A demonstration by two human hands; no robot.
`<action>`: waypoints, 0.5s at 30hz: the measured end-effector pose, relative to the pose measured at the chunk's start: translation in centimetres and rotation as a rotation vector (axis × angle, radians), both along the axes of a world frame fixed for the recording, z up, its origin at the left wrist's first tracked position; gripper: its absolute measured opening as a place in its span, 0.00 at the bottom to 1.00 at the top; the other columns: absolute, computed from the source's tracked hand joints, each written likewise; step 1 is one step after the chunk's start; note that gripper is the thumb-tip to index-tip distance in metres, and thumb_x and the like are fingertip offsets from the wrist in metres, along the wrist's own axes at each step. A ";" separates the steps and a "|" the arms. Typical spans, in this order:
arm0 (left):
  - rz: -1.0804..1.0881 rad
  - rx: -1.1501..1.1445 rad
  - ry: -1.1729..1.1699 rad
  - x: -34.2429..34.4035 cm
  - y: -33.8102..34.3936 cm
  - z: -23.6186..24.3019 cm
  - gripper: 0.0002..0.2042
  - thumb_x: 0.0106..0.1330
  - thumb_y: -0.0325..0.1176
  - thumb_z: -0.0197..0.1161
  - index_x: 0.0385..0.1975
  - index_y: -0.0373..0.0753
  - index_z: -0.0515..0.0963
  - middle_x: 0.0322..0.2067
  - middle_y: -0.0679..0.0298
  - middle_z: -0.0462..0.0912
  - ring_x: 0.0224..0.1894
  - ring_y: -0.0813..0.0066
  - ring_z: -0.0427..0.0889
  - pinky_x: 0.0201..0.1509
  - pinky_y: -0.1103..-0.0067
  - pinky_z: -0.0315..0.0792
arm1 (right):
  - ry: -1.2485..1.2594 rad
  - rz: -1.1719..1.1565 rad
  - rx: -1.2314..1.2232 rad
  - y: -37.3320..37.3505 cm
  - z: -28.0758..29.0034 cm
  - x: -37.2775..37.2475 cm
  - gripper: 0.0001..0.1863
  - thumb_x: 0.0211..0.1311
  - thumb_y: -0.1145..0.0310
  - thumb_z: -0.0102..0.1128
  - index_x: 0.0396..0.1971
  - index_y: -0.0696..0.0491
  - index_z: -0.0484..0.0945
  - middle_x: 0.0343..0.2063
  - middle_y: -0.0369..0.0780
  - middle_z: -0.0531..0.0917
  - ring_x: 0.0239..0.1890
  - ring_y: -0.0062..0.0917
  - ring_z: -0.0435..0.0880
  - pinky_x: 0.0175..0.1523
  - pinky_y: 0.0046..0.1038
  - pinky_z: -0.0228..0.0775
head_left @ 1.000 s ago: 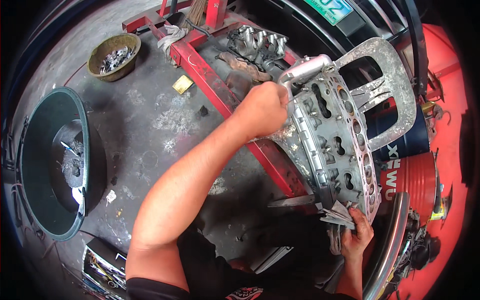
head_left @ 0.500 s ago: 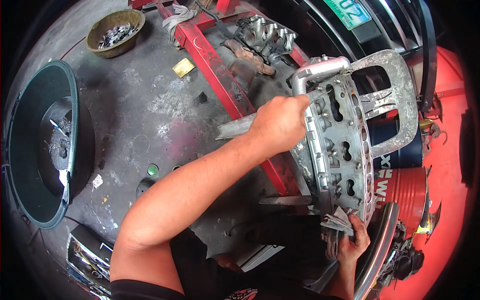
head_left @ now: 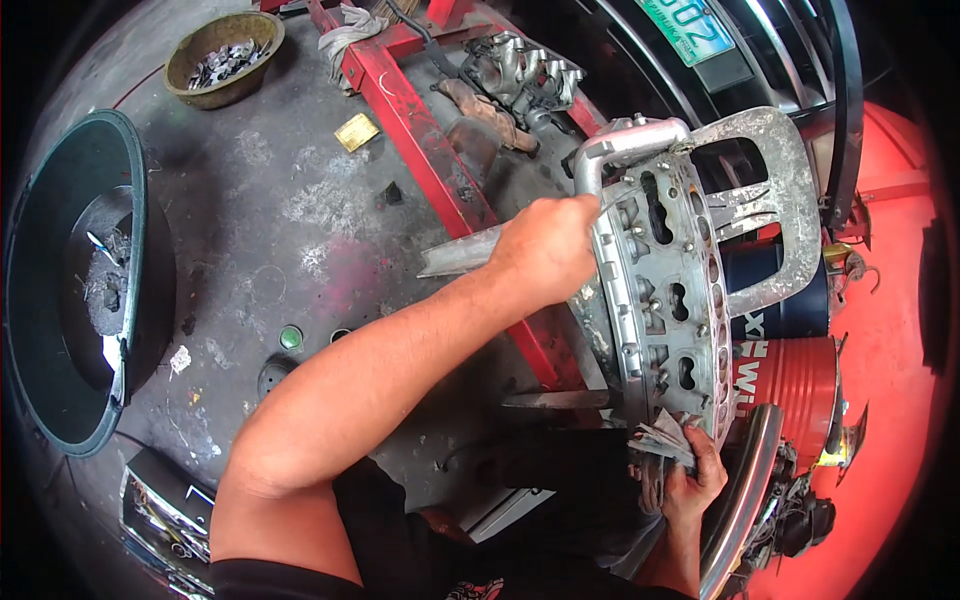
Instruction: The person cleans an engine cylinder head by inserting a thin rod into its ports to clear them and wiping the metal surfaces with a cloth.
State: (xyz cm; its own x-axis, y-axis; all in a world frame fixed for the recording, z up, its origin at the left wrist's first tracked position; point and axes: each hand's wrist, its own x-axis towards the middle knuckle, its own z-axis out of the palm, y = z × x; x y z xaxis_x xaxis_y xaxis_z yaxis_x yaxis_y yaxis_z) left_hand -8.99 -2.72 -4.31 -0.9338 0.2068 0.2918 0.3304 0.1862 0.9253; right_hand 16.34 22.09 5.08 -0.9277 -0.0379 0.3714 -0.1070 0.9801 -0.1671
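A grey metal cylinder head (head_left: 665, 290), with dark oblong openings and a row of round holes, stands tilted in front of me. My left hand (head_left: 548, 250) is closed at its left edge, beside the upper end; the fingertips are hidden behind the metal. At the lower end, my right hand (head_left: 695, 475) pinches a folded, worn grey piece of sandpaper or cloth (head_left: 664, 440) against the head. Along the upper left runs a silver pipe-like bar (head_left: 632, 147). A scuffed plate with a large cutout (head_left: 800, 200) sticks out behind the head.
A red steel frame (head_left: 420, 130) stands beyond my left arm, with greasy engine parts (head_left: 525, 75) near it. On the floor are a large dark tub (head_left: 150, 290), a bowl of metal pieces (head_left: 215, 95) and a yellow packet (head_left: 356, 132). Red (head_left: 800, 390) and dark blue drums stand at the right.
The whole view has shifted a little, so things sit slightly further left. Both hands keep their places on the cylinder head, with the folded grey piece still in my right hand.
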 end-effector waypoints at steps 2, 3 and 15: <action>0.001 0.060 -0.037 -0.6 0.0 -0.6 0.04 0.61 0.25 0.55 0.32 0.31 0.75 0.28 0.42 0.80 0.38 0.40 0.81 0.41 0.56 0.73 | 0.005 0.009 0.013 0.2 -0.3 -0.2 0.23 0.42 0.82 0.56 0.43 0.59 0.82 0.40 0.51 0.85 0.43 0.42 0.86 0.52 0.35 0.76; -0.028 0.115 -0.058 -0.6 -0.4 0.4 0.05 0.61 0.25 0.55 0.32 0.32 0.76 0.28 0.42 0.80 0.38 0.39 0.80 0.41 0.57 0.73 | 0.002 0.004 0.001 0.4 -0.3 -0.1 0.23 0.41 0.82 0.56 0.43 0.59 0.82 0.40 0.51 0.85 0.44 0.42 0.86 0.52 0.35 0.76; 0.000 -0.043 -0.078 -0.1 -6.4 -0.2 0.05 0.55 0.24 0.57 0.30 0.32 0.78 0.28 0.45 0.81 0.34 0.48 0.83 0.41 0.62 0.74 | 0.052 0.607 0.641 -7.4 4.5 -12.3 0.26 0.43 0.80 0.59 0.48 0.57 0.81 0.46 0.47 0.84 0.44 0.36 0.86 0.39 0.34 0.74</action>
State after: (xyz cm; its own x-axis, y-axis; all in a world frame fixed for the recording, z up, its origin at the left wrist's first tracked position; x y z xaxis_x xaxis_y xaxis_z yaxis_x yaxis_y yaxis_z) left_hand -9.05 -9.17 -4.46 -0.9534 0.2180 0.2088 0.2575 0.2265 0.9394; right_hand 4.01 14.71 9.59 -0.6627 -0.7335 0.1508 -0.6313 0.6556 0.4144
